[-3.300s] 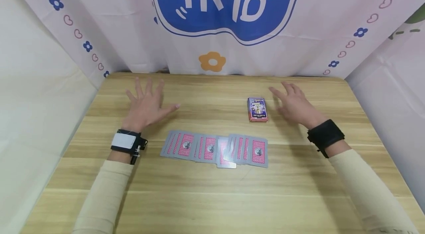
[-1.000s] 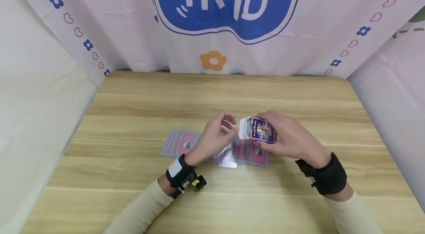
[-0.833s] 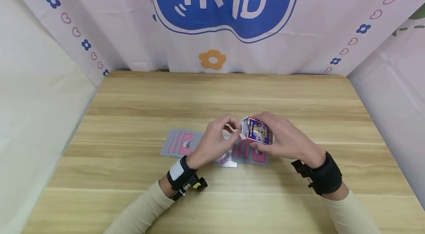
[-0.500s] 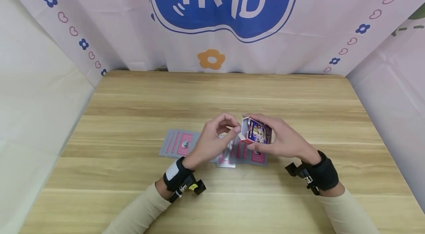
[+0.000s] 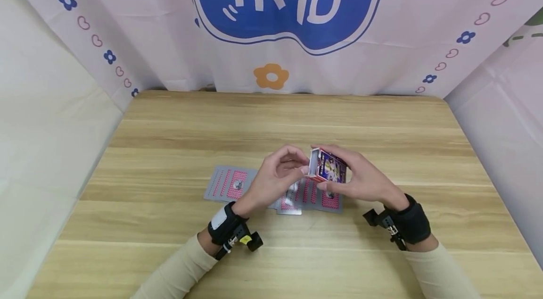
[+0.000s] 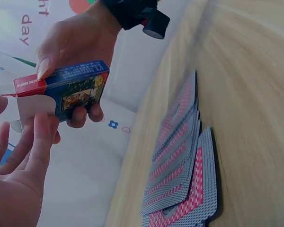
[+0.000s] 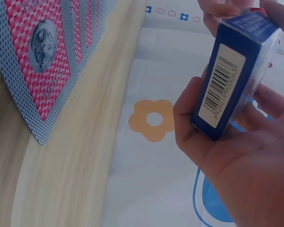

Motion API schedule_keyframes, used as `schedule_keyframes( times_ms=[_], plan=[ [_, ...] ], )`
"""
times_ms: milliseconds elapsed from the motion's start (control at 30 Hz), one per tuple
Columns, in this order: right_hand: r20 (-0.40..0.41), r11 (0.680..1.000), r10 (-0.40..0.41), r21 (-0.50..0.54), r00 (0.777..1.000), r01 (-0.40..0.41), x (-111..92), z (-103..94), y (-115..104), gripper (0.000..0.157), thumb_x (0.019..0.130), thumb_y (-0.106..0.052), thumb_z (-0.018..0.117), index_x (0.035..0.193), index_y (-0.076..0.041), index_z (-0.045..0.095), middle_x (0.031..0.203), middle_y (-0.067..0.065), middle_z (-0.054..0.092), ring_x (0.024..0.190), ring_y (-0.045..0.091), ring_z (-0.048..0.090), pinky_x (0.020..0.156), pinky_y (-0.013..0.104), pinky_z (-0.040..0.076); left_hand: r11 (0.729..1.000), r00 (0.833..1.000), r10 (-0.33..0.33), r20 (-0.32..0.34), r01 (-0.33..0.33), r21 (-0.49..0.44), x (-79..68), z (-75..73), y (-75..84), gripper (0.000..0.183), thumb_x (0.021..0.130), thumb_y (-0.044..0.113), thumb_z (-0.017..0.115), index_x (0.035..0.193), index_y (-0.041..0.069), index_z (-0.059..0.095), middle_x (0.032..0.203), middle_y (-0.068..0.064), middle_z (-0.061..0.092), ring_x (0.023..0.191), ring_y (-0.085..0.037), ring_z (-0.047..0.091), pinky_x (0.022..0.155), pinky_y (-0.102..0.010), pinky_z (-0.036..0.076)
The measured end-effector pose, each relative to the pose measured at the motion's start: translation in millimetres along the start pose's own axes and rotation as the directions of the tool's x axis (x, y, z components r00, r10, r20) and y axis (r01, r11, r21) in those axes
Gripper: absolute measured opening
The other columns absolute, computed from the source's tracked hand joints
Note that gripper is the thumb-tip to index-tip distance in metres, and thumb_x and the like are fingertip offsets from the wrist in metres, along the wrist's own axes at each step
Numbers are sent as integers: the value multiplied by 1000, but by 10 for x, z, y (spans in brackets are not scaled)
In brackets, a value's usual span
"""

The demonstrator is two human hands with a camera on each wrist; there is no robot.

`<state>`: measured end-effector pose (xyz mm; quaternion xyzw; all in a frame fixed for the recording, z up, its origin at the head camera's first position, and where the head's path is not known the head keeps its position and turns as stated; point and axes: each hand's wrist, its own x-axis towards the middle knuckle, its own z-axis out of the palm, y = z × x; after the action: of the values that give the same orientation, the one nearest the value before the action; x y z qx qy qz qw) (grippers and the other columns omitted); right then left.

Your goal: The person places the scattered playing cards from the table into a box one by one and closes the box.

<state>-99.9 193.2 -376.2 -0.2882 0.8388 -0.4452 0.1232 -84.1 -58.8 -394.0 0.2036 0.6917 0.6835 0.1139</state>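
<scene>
A small blue and red playing-card box (image 5: 333, 170) is held above the table in my right hand (image 5: 366, 177), thumb on one side and fingers on the other. Its lid end is open and faces left. My left hand (image 5: 273, 177) pinches at that end with curled fingers; in the left wrist view one fingertip lies against a white side flap (image 6: 34, 103). The right wrist view shows the box's barcode end (image 7: 221, 85). Beneath the hands, a spread row of playing cards (image 5: 237, 185) lies back up, its middle partly hidden by my left hand.
The wooden table (image 5: 271, 261) carries the cards. A white printed cloth (image 5: 178, 44) hangs along its back edge, with an orange flower (image 5: 271, 76). Plain white cloth (image 5: 46, 110) stands at the left side. Both wrists wear black camera straps.
Both hands came from apart on the table to meet over the cards. My right hand picked up the box, whose lid end came open; lately the left fingers closed in on its flaps.
</scene>
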Motion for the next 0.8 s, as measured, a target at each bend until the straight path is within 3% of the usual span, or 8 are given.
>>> schedule_keyframes(
  times_ms=[200, 500, 700, 800],
  plan=[
    [-24, 1000, -20, -18, 1000, 19, 3, -2, -8, 76, 90, -21, 84, 156, -21, 49, 142, 7, 62, 106, 20, 61, 87, 29, 55, 998, 998, 7, 57, -4, -63, 0, -13, -4, 38, 96, 5, 70, 130, 1, 55, 133, -18, 61, 126, -25, 65, 104, -36, 58],
    [7, 997, -50, -51, 999, 50, -23, 2, -33, 82, 94, -19, 79, 163, -8, 36, 145, 17, 57, 103, 21, 57, 86, 29, 53, 997, 996, 47, 75, -43, -57, 16, -48, -27, 72, 91, 2, 79, 154, 12, 46, 129, -19, 66, 116, -17, 67, 98, -32, 59],
    [30, 997, -27, -77, 999, 29, -29, 11, -60, 83, 97, -24, 77, 165, -10, 32, 159, 23, 47, 116, 25, 59, 93, 34, 54, 998, 997, 39, 65, -36, -50, 25, -51, -23, 58, 89, -1, 80, 137, 4, 49, 124, -20, 67, 112, -18, 66, 95, -32, 59],
    [28, 995, -38, -90, 999, 41, -30, 13, -65, 84, 96, -24, 78, 165, -9, 32, 160, 22, 47, 117, 24, 60, 94, 35, 54, 999, 997, 33, 73, -32, -13, 27, -59, -27, 57, 90, 1, 80, 139, 7, 52, 124, -18, 67, 112, -17, 66, 96, -32, 59]
  ],
)
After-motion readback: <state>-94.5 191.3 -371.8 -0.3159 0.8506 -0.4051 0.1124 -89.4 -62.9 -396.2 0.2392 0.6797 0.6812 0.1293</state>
